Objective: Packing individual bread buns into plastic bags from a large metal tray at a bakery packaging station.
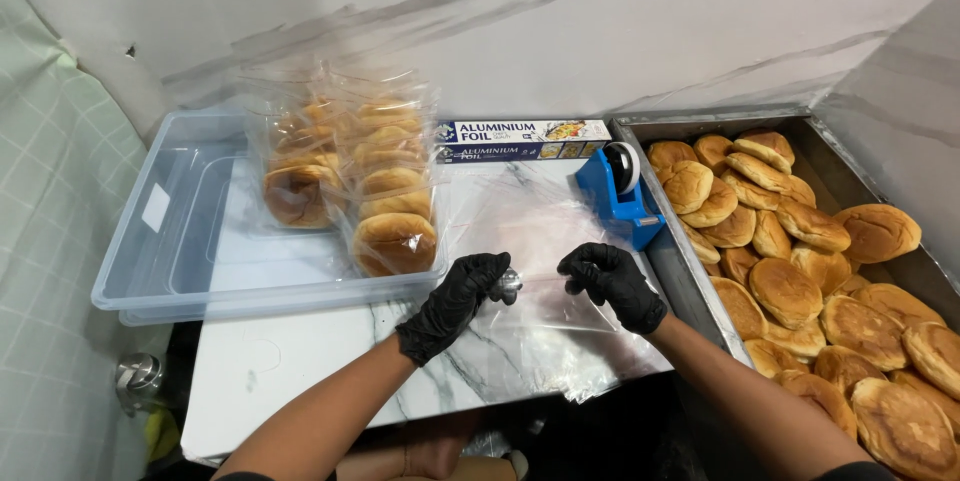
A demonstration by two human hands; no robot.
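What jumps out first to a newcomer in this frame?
Two black-gloved hands at centre: the left hand and right hand both pinch a clear plastic bag lying on the marble table. To the right, a metal tray is heaped with loose golden buns. To the left, bagged buns stand stacked in a clear plastic bin, with a blue tape dispenser behind the hands.
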